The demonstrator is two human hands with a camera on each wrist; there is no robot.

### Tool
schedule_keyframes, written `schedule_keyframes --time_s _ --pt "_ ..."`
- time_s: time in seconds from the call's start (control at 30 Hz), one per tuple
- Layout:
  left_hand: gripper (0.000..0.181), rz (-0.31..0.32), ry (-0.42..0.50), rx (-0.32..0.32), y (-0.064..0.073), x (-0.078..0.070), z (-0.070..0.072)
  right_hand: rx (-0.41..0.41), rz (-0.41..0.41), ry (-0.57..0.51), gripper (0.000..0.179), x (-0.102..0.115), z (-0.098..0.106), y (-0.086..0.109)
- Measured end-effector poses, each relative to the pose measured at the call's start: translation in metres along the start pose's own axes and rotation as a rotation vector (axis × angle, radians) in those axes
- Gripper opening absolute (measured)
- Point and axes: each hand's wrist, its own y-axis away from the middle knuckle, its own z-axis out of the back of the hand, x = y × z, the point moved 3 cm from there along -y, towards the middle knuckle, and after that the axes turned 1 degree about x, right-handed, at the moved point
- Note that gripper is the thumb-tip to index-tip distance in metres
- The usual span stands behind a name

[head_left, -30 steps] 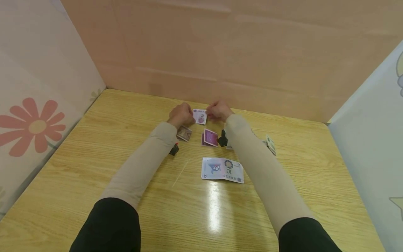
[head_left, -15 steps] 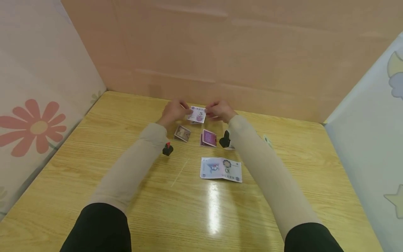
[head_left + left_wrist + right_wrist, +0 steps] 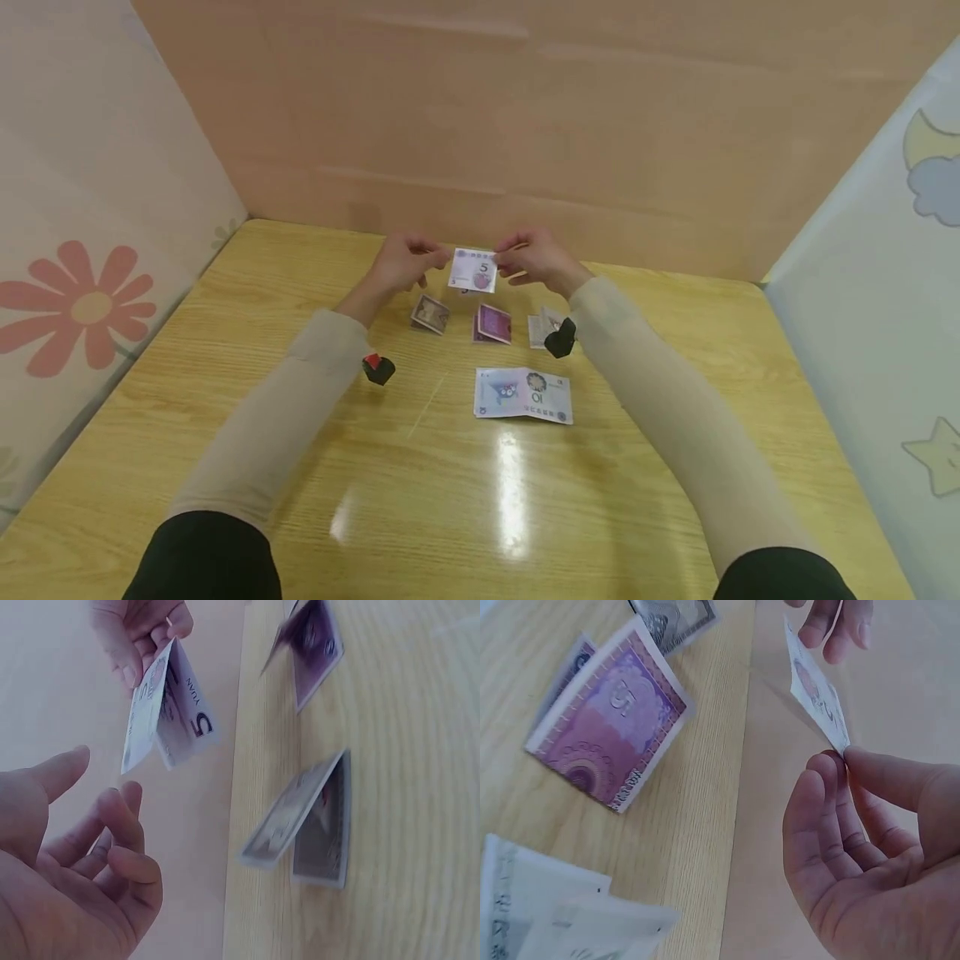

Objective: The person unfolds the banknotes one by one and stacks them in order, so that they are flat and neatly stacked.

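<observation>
A folded 5 yuan note (image 3: 473,271) is held above the far part of the table by my right hand (image 3: 542,262), whose thumb and fingers pinch its right edge. In the left wrist view the note hangs half unfolded, like a tent. My left hand (image 3: 401,265) is beside the note's left edge; in the left wrist view its thumb and bent fingers stand apart, with a gap to the note. Below the hands stand a folded brown-grey note (image 3: 430,314), a folded purple note (image 3: 493,323) and a folded pale note (image 3: 537,332), partly hidden by the right wrist.
Nearer on the wooden table (image 3: 420,492) lies a creased 10 note (image 3: 522,396). A brown panel (image 3: 480,125) closes off the back. Patterned white panels stand on the left (image 3: 90,167) and right (image 3: 885,275).
The left hand has moved left, away from the 5 yuan note, and its fingers have come off it. The right hand has lifted the note slightly.
</observation>
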Motion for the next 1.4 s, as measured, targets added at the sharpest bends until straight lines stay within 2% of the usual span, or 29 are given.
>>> schedule_keyframes --time_s 0.23,0.5,0.6,1.0,1.23,1.4 --pt "0.026 0.018 0.016 0.056 0.013 -0.002 -0.011 0.005 0.06 0.03 0.02 -0.004 0.004 0.026" --pt "0.03 0.018 0.1 0.189 0.033 -0.003 -0.03 0.019 0.13 0.063 0.02 -0.01 0.009 0.063" --pt "0.029 0.017 0.099 0.223 0.042 -0.003 -0.037 0.031 0.138 0.066 0.021 -0.015 0.009 0.076" --pt "0.012 -0.047 0.105 0.294 0.068 -0.005 -0.057 0.061 0.13 0.053 0.021 -0.038 0.003 0.111" --pt "0.01 -0.047 0.05 0.299 0.08 0.001 -0.058 0.087 0.177 0.046 0.023 -0.045 -0.001 0.124" --pt "0.009 -0.074 0.05 0.313 0.086 0.001 -0.056 0.1 0.21 0.0 0.031 -0.043 -0.001 0.124"
